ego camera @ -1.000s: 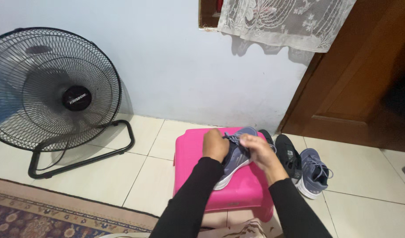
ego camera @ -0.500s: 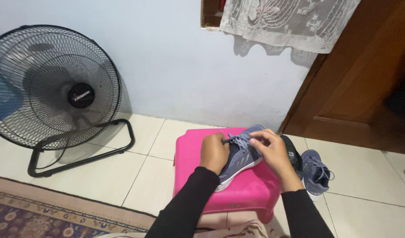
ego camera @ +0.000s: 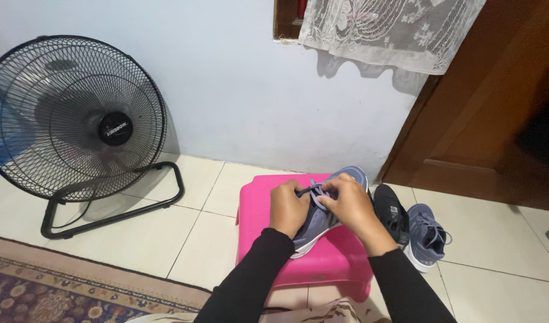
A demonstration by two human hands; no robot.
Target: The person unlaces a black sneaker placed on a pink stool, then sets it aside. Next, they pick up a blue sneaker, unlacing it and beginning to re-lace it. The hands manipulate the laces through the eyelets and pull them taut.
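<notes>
Sneaker [ego camera: 322, 218], grey-blue w/ white sole, lies on pink plastic stool [ego camera: 268, 203] near frame centre, toe toward 1 o'clock. Left hand [ego camera: 288, 208] sits at sneaker's 9 o'clock side, fingers pinched on the lace [ego camera: 315, 190]. Right hand [ego camera: 352, 206] covers the 3 o'clock side, fingers also pinched on lace, both hands meeting over the tongue. Sleeves black. At 3 o'clock of stool, on tile floor [ego camera: 137, 239]: black shoe [ego camera: 391, 212], just beside stool, then second grey-blue sneaker [ego camera: 427, 236] touching it. Black floor fan [ego camera: 77, 119] at 9–10 o'clock, well apart from stool. Patterned rug [ego camera: 59, 287] at 8 o'clock. Brown wooden door [ego camera: 489, 107] at 2 o'clock; lace curtain [ego camera: 388, 30] at 12.
</notes>
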